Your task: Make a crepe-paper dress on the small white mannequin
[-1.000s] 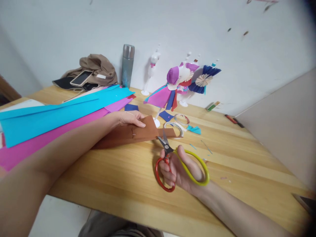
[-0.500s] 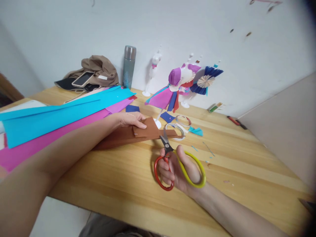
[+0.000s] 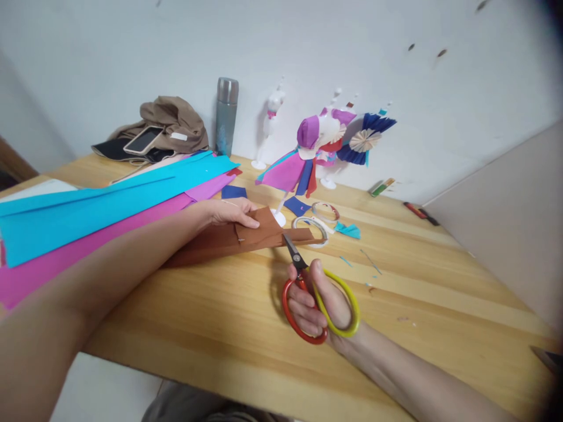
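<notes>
My left hand (image 3: pixel 235 212) pinches a folded piece of brown crepe paper (image 3: pixel 259 227), thumb on top and the other fingers partly hidden behind it. A longer brown strip (image 3: pixel 204 249) runs back under my left forearm. In my right hand (image 3: pixel 325 296) is a pair of scissors (image 3: pixel 297 258) with one red and one yellow handle loop. Their dark blades are nearly closed, with the tips at the lower right edge of the brown paper. A narrow brown end (image 3: pixel 301 235) sticks out to the right past the blades, over a roll of tape (image 3: pixel 323 225).
Cyan paper (image 3: pixel 109 190) and magenta paper (image 3: pixel 92 255) lie on the left. Behind stand a thermos (image 3: pixel 227 117) and small white dress forms with paper clothes (image 3: pixel 316 140). A phone (image 3: pixel 143 139) rests by a brown cloth bag (image 3: pixel 178 120). Blue scraps (image 3: pixel 297 206) lie mid-table.
The scissors' blades have closed from a wider angle, and the red and yellow loops have come together. My left hand still holds the brown paper in about the same place.
</notes>
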A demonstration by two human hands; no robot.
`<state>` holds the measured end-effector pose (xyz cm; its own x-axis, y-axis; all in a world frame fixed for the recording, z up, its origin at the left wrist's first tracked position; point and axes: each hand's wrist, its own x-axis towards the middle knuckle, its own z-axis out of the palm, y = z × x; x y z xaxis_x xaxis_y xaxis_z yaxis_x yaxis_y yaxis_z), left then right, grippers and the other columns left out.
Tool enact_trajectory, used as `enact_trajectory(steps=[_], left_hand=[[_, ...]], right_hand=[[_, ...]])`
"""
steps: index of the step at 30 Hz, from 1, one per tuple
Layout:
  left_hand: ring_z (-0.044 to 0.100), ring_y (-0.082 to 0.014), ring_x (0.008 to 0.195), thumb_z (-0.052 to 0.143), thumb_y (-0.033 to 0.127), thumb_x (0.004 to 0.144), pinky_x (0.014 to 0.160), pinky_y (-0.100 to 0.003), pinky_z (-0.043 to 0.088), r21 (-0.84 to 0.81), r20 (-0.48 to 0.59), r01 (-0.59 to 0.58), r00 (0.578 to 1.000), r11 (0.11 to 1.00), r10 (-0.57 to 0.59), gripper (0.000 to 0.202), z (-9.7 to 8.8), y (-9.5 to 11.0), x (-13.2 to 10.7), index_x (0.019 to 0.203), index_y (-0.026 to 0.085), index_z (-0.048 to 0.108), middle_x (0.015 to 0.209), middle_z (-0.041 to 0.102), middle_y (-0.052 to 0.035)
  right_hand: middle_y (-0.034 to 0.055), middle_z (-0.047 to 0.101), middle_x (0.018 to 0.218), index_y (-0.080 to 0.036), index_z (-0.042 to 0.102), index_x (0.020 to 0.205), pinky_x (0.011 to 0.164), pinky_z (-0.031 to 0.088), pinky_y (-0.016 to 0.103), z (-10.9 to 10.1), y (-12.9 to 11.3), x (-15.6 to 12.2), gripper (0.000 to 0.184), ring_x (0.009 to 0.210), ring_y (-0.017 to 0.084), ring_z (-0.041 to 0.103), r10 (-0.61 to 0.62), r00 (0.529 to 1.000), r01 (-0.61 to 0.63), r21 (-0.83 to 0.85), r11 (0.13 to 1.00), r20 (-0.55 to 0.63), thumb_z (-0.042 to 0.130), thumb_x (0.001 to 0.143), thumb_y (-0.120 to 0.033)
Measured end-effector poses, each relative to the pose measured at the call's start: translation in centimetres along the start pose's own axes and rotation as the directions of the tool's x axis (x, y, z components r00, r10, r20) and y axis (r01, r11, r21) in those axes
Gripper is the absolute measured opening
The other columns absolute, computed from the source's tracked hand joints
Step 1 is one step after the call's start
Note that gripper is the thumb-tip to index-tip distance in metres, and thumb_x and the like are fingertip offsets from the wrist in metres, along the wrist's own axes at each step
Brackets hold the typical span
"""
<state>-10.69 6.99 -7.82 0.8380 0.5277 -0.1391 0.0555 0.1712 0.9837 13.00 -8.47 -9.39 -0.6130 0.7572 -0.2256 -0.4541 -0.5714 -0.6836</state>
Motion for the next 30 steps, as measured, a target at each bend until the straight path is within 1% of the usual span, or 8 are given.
enact_trajectory(steps=[3,6,8,12,15,22,25,30], left_hand=[[0.074,-0.0201,0.077,0.085,0.037,0.068,0.076,-0.027,0.057,-0.002,0.004,-0.005,1.000,1.000,0.005,0.039,0.0,0.1,-0.1,0.096,0.011,0.074,0.081,0.077,-0.0076],[0.074,-0.0203,0.077,0.086,0.037,0.066,0.076,-0.027,0.057,-0.016,0.005,0.010,1.000,1.000,-0.010,0.040,0.0,0.1,-0.1,0.095,0.012,0.075,0.081,0.077,-0.0073],[0.074,-0.0204,0.078,0.086,0.037,0.067,0.077,-0.027,0.057,-0.028,0.015,0.017,1.000,0.999,-0.016,0.040,0.0,0.1,-0.1,0.096,0.012,0.075,0.082,0.078,-0.0076],[0.074,-0.0201,0.078,0.087,0.037,0.066,0.077,-0.027,0.057,-0.044,0.036,0.022,0.999,0.999,-0.021,0.041,0.0,0.1,-0.1,0.096,0.013,0.075,0.083,0.078,-0.0076],[0.074,-0.0189,0.074,0.087,0.038,0.065,0.074,-0.026,0.057,-0.027,0.029,0.020,0.999,0.999,-0.019,0.042,0.1,0.1,-0.1,0.097,0.012,0.075,0.083,0.078,-0.0074],[0.073,-0.0168,0.071,0.086,0.037,0.068,0.071,-0.023,0.057,-0.022,0.059,0.002,0.998,1.000,-0.001,0.040,0.1,0.1,-0.2,0.097,0.013,0.075,0.085,0.078,-0.0071],[0.073,-0.0175,0.072,0.087,0.037,0.067,0.072,-0.024,0.057,-0.035,0.071,-0.007,0.997,0.999,0.009,0.040,0.0,0.0,-0.1,0.098,0.013,0.075,0.085,0.078,-0.0071],[0.073,-0.0183,0.076,0.087,0.035,0.066,0.076,-0.026,0.057,-0.027,0.055,0.002,0.999,1.000,-0.001,0.041,-0.2,-0.1,0.0,0.099,0.014,0.076,0.086,0.078,-0.0069]], right_hand=[[-0.0098,0.047,0.052,-0.023,0.061,0.088,0.032,0.030,0.016,0.2,-0.2,-0.1,0.046,0.032,0.003,0.024,0.033,0.999,-0.034,0.015,0.999,0.024,0.069,0.077,-0.067],[-0.0043,0.057,0.060,-0.022,0.061,0.090,0.041,0.040,0.021,0.8,-0.5,-0.3,0.049,0.040,0.007,0.041,0.066,0.998,-0.066,-0.015,0.998,0.003,0.066,0.079,-0.069],[-0.0019,0.060,0.065,-0.021,0.060,0.090,0.046,0.043,0.025,1.0,-0.7,-0.3,0.050,0.044,0.009,0.046,0.077,0.997,-0.077,-0.037,0.996,0.001,0.064,0.080,-0.069],[-0.0011,0.062,0.065,-0.021,0.059,0.091,0.047,0.042,0.026,1.2,-0.9,-0.1,0.050,0.044,0.010,0.045,0.061,0.998,-0.061,-0.060,0.996,0.003,0.063,0.080,-0.069],[-0.0012,0.062,0.064,-0.020,0.059,0.091,0.047,0.043,0.026,1.2,-1.1,0.2,0.050,0.043,0.010,0.046,0.052,0.999,-0.052,-0.085,0.995,-0.006,0.063,0.081,-0.069],[-0.0016,0.062,0.064,-0.020,0.058,0.091,0.046,0.044,0.026,0.9,-1.1,1.8,0.051,0.042,0.010,0.048,0.038,0.999,-0.035,-0.111,0.993,0.022,0.061,0.082,-0.069],[-0.0028,0.060,0.064,-0.020,0.057,0.092,0.046,0.044,0.025,0.9,-1.0,2.1,0.050,0.043,0.009,0.047,0.022,0.999,-0.019,-0.115,0.993,0.030,0.059,0.084,-0.069],[-0.0052,0.054,0.061,-0.021,0.056,0.091,0.043,0.040,0.022,1.1,-1.0,1.8,0.048,0.042,0.008,0.042,0.012,1.000,-0.010,-0.105,0.994,0.021,0.061,0.083,-0.068]])
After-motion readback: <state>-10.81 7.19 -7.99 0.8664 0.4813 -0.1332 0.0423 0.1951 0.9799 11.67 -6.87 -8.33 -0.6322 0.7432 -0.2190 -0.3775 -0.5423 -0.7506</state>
